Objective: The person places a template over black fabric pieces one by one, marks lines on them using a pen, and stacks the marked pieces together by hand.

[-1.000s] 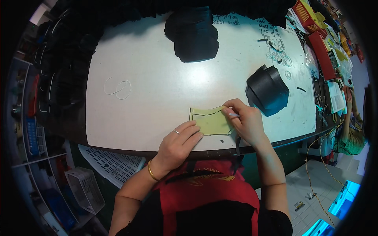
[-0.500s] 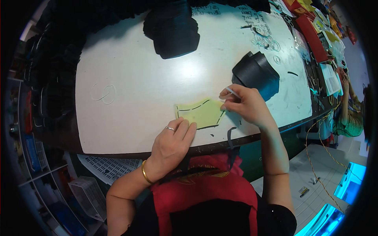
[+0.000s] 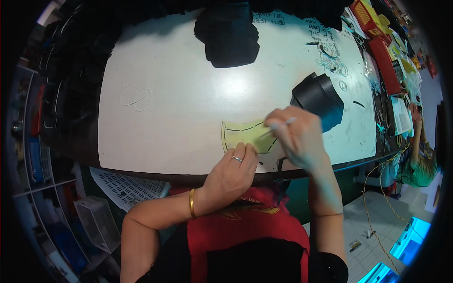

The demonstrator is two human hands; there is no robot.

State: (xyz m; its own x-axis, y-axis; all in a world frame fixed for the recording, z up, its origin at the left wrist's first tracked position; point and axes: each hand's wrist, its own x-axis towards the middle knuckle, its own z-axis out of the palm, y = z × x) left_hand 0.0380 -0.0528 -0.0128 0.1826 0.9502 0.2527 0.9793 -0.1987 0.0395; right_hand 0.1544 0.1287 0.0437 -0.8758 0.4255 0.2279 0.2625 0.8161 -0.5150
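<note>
A yellow-green pattern template [image 3: 238, 134] with dark dashed slits along its edges lies on the white tabletop in front of me. The fingertips of my left hand [image 3: 227, 177] rest on its near edge, stretched out and pressing it down; the thumb is hidden. My right hand [image 3: 299, 137] is closed round a thin pale pen [image 3: 268, 134], slanting down with its tip at the template's right part. That hand is slightly blurred and covers the template's right corner. A stack of black leather-like pieces [image 3: 321, 99] sits just beyond the right hand.
More black pieces [image 3: 231, 42] lie at the far side of the white board [image 3: 160, 146]. Dark material is heaped along the left. A loop of thin white thread [image 3: 137, 98] rests on the board. Red boxes [image 3: 384, 66] line the right edge; another person's arm [image 3: 416, 137] shows beyond.
The view has shifted a little. The pen has swung from pointing up and left to slanting down onto the template. My left fingers now lie nearer the middle of its near edge.
</note>
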